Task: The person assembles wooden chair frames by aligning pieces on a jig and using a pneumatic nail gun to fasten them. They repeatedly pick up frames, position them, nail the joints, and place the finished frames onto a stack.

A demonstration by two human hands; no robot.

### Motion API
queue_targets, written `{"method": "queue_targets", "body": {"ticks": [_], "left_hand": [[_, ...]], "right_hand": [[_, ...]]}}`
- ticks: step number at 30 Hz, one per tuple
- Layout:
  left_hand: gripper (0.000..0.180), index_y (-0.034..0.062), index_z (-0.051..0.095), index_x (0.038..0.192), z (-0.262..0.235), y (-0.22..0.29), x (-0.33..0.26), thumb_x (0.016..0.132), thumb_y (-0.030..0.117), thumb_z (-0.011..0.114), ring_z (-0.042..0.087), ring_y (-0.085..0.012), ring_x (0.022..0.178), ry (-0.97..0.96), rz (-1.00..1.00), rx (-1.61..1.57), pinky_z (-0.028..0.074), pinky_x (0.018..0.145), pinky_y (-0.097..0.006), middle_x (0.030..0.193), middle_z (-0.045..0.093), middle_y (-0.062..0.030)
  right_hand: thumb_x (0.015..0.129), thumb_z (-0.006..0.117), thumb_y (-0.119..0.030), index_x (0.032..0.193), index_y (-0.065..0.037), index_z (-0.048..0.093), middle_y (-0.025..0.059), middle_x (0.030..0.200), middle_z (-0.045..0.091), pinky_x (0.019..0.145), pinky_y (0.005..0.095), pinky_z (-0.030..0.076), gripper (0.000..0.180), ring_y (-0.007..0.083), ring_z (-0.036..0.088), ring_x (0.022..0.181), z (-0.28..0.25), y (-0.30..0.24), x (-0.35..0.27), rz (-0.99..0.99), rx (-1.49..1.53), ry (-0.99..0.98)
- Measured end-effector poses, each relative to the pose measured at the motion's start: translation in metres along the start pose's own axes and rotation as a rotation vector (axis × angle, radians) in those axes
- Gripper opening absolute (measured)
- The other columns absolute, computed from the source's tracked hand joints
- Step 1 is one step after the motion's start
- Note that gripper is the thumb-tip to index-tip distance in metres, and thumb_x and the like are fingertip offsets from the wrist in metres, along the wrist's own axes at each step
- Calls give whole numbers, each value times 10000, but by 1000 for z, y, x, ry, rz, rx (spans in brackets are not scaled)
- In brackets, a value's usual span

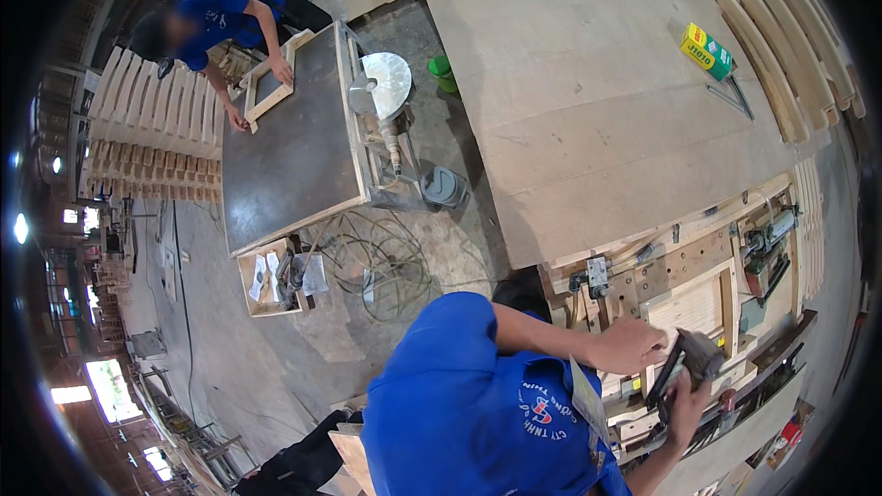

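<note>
My right hand [684, 409] is wrapped round a dark, grey-and-black hand tool [700, 356] that looks like a nail gun. It is held above the wooden workbench on the right. My left hand [634, 345] is closed just left of the tool, its fingers curled, and whatever it may hold is hidden. Below the hands lie light wooden frame pieces [684, 312] in a bench jig [648, 283] with rows of holes. A metal clamp block [597, 274] sits at the jig's left end, and an air cylinder [772, 231] at its far right.
A large board-covered table [570, 110] lies ahead, with a yellow-green box [707, 50] and stacked wooden strips [772, 46]. At far left a co-worker [225, 18] handles a wooden frame [271, 92] on a dark-topped table [294, 156]. A coiled hose [386, 266] and grey bucket [444, 186] stand on the floor.
</note>
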State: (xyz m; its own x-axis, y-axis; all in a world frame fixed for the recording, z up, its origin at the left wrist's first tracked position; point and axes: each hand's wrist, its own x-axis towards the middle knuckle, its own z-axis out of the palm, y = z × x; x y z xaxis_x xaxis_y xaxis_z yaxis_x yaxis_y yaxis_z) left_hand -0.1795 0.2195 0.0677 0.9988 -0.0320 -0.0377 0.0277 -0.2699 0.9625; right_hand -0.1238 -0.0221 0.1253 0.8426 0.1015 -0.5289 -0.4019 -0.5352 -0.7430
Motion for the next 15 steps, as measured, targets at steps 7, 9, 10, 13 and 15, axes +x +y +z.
{"method": "queue_targets", "body": {"ticks": [7,9,10,13,15], "left_hand": [[246,51,721,953,-95,-7,9,984,289,667,713,-331,767,299,255,189,544,679,-428,865,732,-133],[242,45,729,937,-97,-21,-5,986,273,664,712,-328,737,161,24,115,543,666,-425,843,733,-135],[248,45,742,924,-77,-38,-8,983,274,667,707,-337,699,264,176,-13,536,646,-421,788,728,-135],[248,58,755,947,-55,-21,-10,981,290,673,714,-342,714,203,64,-38,537,650,-421,785,730,-133],[213,76,769,965,-43,-8,-8,981,261,663,724,-347,788,77,180,193,554,690,-446,873,753,-134]], "right_hand": [[1051,670,-249,1494,-39,491,56,875,674,596,257,505,521,110,634,734,-92,76,-65,24,134,315],[1020,702,-225,1431,-10,587,130,1101,720,797,359,549,477,234,675,914,-73,18,-83,-52,-395,462],[1005,718,-213,1399,4,635,168,1214,743,898,410,571,458,296,695,1003,-62,-14,-104,-88,-667,561],[960,753,-289,1439,-2,616,187,1291,735,1032,434,527,575,369,678,1126,-72,9,-135,-75,-582,578],[1017,687,-263,1510,-64,547,181,1257,717,949,402,557,550,297,685,1109,-110,115,-130,-149,-297,733]]}}
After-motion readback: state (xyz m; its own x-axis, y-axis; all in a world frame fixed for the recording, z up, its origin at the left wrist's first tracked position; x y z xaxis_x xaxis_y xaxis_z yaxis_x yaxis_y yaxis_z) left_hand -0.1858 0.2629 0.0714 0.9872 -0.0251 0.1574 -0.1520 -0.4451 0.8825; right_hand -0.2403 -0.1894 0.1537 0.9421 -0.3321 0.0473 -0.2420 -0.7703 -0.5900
